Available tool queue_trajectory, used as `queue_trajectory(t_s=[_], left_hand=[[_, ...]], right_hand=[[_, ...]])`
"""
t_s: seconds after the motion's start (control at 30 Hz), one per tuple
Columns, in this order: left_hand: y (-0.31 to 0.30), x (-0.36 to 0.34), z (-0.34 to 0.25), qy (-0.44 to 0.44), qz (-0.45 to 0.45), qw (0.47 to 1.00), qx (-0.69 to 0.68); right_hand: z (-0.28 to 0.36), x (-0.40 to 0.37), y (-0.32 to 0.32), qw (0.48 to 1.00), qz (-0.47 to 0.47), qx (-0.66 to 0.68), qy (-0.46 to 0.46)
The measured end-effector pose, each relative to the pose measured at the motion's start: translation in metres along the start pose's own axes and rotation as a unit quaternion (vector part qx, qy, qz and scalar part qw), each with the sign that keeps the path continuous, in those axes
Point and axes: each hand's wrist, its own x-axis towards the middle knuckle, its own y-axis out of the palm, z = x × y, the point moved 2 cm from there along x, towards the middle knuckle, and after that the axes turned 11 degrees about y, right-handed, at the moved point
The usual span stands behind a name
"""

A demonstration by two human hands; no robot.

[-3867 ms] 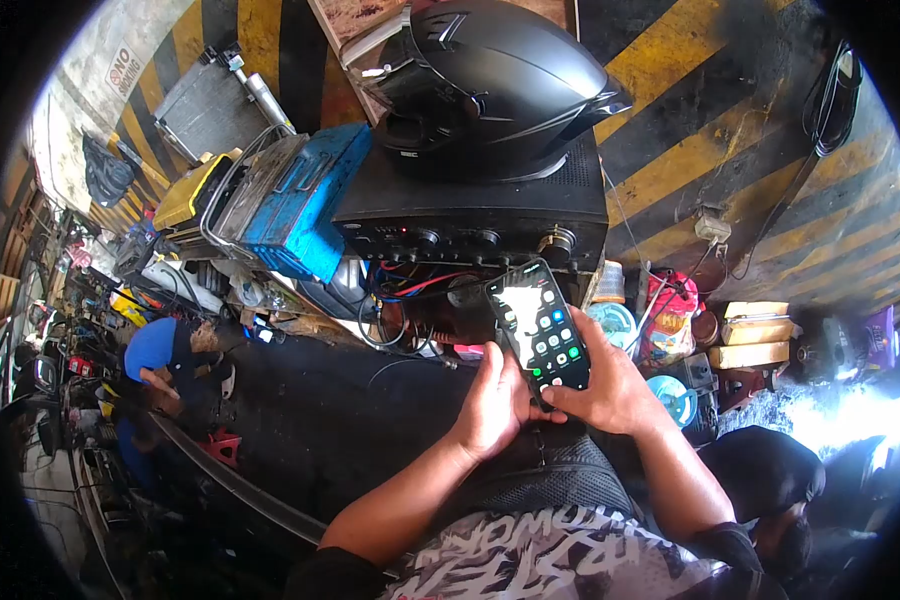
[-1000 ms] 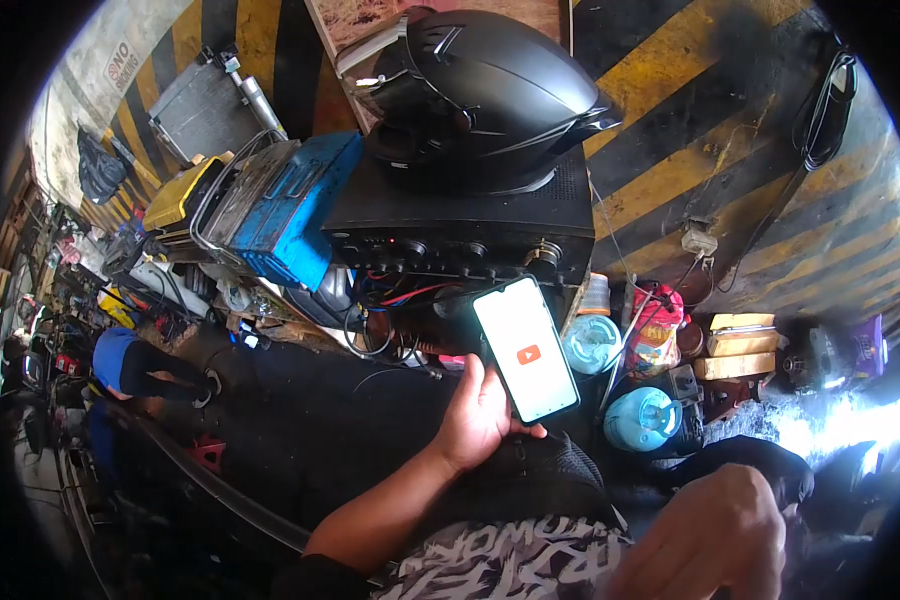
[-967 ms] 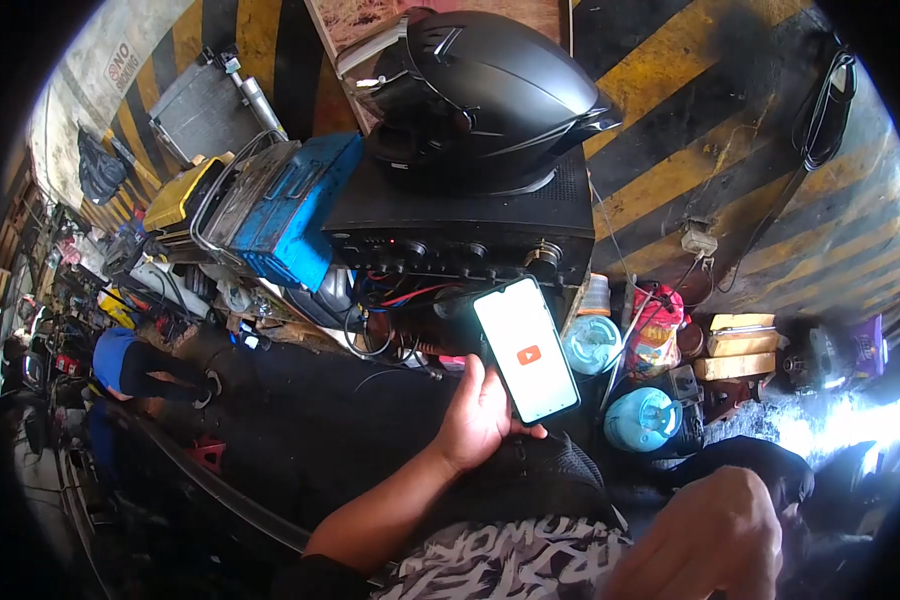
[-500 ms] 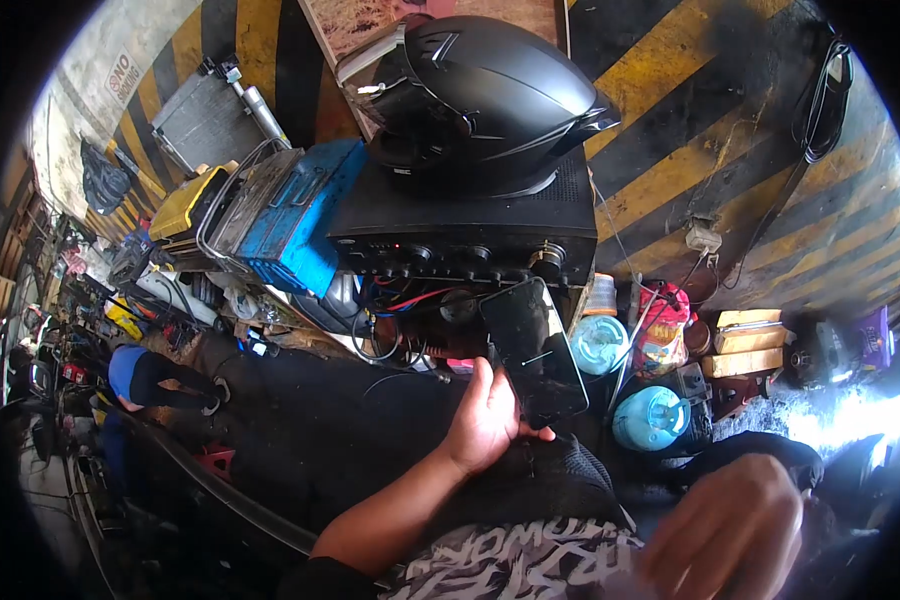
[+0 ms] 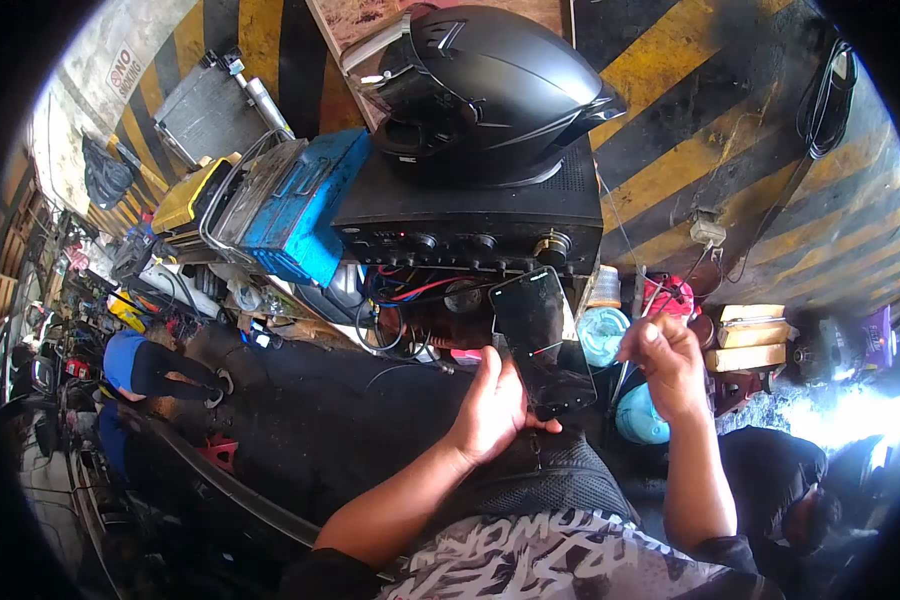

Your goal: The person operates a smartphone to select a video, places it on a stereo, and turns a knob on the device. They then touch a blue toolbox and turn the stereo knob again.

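My left hand [image 5: 490, 412] is wrapped round a dark smartphone [image 5: 538, 325], thumb along its near side. The phone stands tilted in front of my torso, and its dark screen carries reflections and a small bright streak. To the right of the phone, apart from it, my right hand [image 5: 673, 365] is raised with its fingers curled in; nothing shows in them. Behind that hand are a light-blue gas cylinder [image 5: 642, 415] and another light-blue container [image 5: 600, 335], both partly covered.
A black helmet [image 5: 510, 95] sits on a black amplifier [image 5: 460, 225], beside a blue metal box [image 5: 310, 215]. Stacked cardboard boxes [image 5: 750, 338] stand at the right. One person [image 5: 160, 365] bends over at the far left; another dark-clothed person [image 5: 775, 475] is low at the right.
My right hand has risen from the lower right towards the phone. The phone remains in my left hand, almost unmoved. More of the person at the lower right now shows.
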Motion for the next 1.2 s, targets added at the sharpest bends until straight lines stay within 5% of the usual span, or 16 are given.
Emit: queue_trajectory(t_s=[0.27,1.2], left_hand=[[0.000,0.001,-0.003,0.012,0.024,1.000,0.006],[-0.001,0.008,-0.002,0.014,0.011,1.000,0.010]], right_hand=[[-0.016,-0.001,0.038,0.982,0.105,-0.072,0.140],[-0.015,0.007,0.047,0.978,0.126,-0.133,0.096]])
